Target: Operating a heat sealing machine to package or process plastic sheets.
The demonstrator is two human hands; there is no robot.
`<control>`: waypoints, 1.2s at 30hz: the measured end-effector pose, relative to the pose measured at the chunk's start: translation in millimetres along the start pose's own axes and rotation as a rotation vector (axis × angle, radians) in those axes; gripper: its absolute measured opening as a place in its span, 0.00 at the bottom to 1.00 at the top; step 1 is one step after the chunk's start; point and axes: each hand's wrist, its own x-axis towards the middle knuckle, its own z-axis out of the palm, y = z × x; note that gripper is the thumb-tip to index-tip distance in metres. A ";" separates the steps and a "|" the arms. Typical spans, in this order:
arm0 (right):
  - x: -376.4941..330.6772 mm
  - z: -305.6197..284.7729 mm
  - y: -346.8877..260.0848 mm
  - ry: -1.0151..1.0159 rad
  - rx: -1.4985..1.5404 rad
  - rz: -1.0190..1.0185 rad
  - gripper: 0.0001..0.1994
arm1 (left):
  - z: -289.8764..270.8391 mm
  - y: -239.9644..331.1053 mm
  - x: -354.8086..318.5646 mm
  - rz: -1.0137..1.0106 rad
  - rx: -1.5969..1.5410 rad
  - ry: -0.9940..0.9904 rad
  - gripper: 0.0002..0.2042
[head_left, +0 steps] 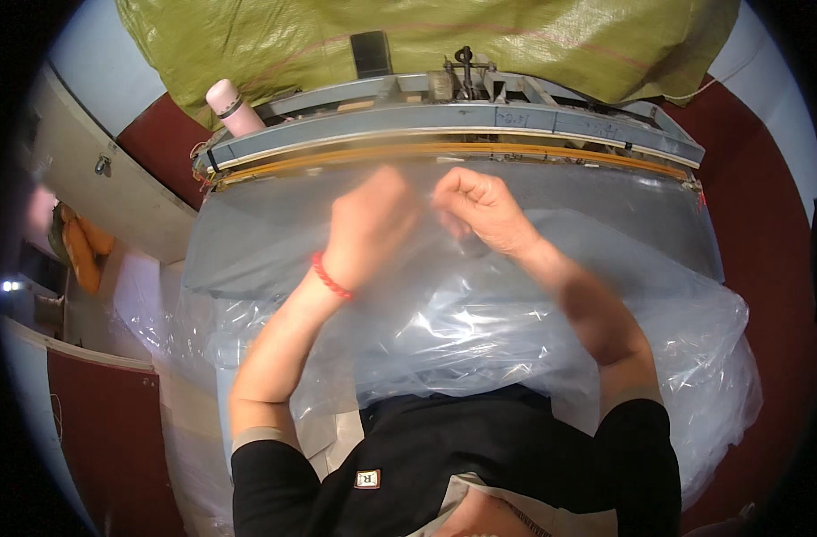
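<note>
A large sheet of clear plastic film spreads over the grey work surface and hangs toward my body in shiny folds. My left hand, with a red braided bracelet at the wrist, is raised over it. Motion blurs that hand, but it looks curled closed on the film's upper part. To its right, my right hand pinches the film between thumb and bent fingers. A narrow gap separates the two hands, with hazy film between them.
Behind the surface runs a grey metal frame with orange strips along its front. A pink bottle stands at its left end. A black metal clamp sits on top. Yellow-green woven sheeting covers the back; a cabinet door stands left.
</note>
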 end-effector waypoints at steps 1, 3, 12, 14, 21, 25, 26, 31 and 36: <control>0.8 9.6 0.6 -0.011 -0.002 -0.001 0.08 | 2.4 1.0 -1.3 0.151 0.211 0.100 0.10; 5.7 28.1 0.6 0.043 0.300 0.034 0.07 | 5.3 0.3 -4.1 0.148 0.255 0.144 0.10; 22.4 -28.5 44.2 0.503 0.188 -0.133 0.05 | 25.6 -2.3 -55.4 -0.438 -0.798 -0.396 0.10; 10.6 -80.0 51.5 0.663 0.270 -0.196 0.05 | 22.9 -6.5 -79.1 -0.582 -1.021 -0.611 0.10; -155.0 -309.6 41.7 1.279 -0.682 -0.109 0.15 | -92.9 -25.8 -152.8 -0.923 -0.848 -0.993 0.07; -260.4 -377.3 18.7 1.319 -1.003 0.002 0.12 | -199.1 -48.6 -148.0 -1.000 -0.406 -0.823 0.09; -261.1 -362.7 10.2 1.285 -1.085 0.050 0.13 | -220.5 -45.5 -136.1 -1.169 -0.289 -0.735 0.08; -279.3 -375.1 4.5 1.249 -1.252 0.075 0.14 | -316.1 -89.3 -70.6 -0.923 0.306 -0.330 0.04; -315.9 -396.5 10.0 1.379 -1.368 0.153 0.17 | -186.3 -79.0 -15.5 -0.028 0.979 0.477 0.10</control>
